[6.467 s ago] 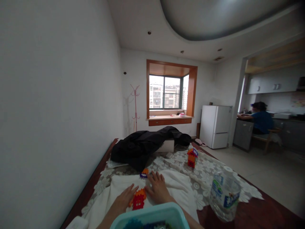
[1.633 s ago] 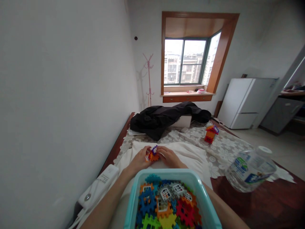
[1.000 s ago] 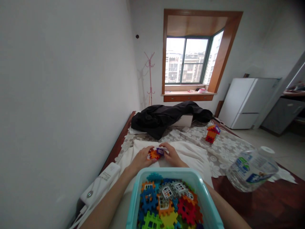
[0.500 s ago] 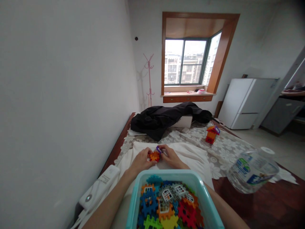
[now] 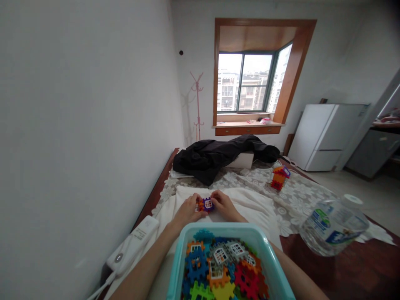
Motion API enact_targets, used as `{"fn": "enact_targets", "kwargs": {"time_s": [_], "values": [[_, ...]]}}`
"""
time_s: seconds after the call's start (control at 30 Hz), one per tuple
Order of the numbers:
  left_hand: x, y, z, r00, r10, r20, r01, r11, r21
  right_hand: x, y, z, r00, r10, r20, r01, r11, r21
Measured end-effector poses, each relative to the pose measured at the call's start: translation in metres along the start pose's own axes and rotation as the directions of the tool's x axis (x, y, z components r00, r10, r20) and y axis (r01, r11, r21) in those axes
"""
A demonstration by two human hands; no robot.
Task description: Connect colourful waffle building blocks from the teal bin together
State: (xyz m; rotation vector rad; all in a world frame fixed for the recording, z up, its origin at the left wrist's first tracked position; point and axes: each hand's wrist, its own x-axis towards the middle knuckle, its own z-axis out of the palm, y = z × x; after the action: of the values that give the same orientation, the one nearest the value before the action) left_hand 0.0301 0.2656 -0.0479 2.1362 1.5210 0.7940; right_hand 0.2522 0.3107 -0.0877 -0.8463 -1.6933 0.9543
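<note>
My left hand (image 5: 188, 210) and my right hand (image 5: 223, 205) meet over a white cloth (image 5: 250, 208) and pinch a small cluster of interlocking plastic blocks (image 5: 205, 204), orange and red with a purple window piece facing me. Both hands are closed on it. Just in front of me sits a teal tub (image 5: 178, 266) filled with several coloured toothed blocks (image 5: 225, 271). Farther right on the lace cover stands a small built block house (image 5: 279, 177).
A clear water bottle (image 5: 333, 225) stands at the right on the dark wooden table (image 5: 359, 271). A white remote-like device (image 5: 133, 246) lies at the left edge. A black jacket (image 5: 215, 156) lies at the far end. A white wall runs along the left; a fridge (image 5: 325, 137) stands at the right.
The camera tilted down from the room toward the table. The block cluster has been turned between my hands, so the purple window piece now faces me; my hands stay in the same spot.
</note>
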Motion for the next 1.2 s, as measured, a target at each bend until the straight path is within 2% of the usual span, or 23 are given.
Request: {"fn": "enact_targets", "kwargs": {"time_s": [0.1, 0.27, 0.33, 0.47, 0.67, 0.83, 1.0, 1.2], "values": [[0.0, -0.002, 0.002, 1.0, 0.012, 0.012, -0.012, 0.999, -0.036, -0.001, 0.002, 0.002, 0.999, -0.027, 0.047, 0.03, 0.998, -0.058], [-0.001, -0.001, 0.003, 0.999, 0.042, -0.002, -0.042, 0.992, -0.12, -0.003, -0.002, -0.003, 0.974, -0.1, 0.202, 0.141, 0.97, -0.199], [-0.002, 0.0, 0.001, 0.999, 0.042, 0.001, -0.041, 0.995, -0.096, -0.003, -0.005, -0.004, 0.969, -0.13, 0.212, 0.181, 0.953, -0.243], [-0.002, 0.001, -0.001, 0.999, 0.045, 0.013, -0.043, 0.996, -0.083, -0.004, -0.01, -0.004, 0.974, -0.126, 0.188, 0.174, 0.948, -0.267], [-0.001, -0.002, 0.0, 0.999, 0.044, 0.013, -0.042, 0.994, -0.102, -0.005, -0.014, -0.007, 0.95, -0.15, 0.273, 0.216, 0.949, -0.231], [-0.002, 0.0, -0.002, 1.0, 0.025, 0.004, -0.025, 0.994, -0.11, -0.007, -0.017, -0.011, 0.965, -0.071, 0.252, 0.112, 0.982, -0.152], [0.0, -0.002, 0.0, 1.0, 0.011, 0.012, -0.01, 0.997, -0.072, -0.005, -0.017, -0.015, 0.962, -0.061, 0.264, 0.105, 0.982, -0.155], [0.002, -0.011, 0.004, 0.999, 0.007, 0.045, -0.003, 0.997, -0.08, -0.005, -0.017, -0.018, 0.976, 0.003, 0.22, 0.026, 0.991, -0.128]]}}
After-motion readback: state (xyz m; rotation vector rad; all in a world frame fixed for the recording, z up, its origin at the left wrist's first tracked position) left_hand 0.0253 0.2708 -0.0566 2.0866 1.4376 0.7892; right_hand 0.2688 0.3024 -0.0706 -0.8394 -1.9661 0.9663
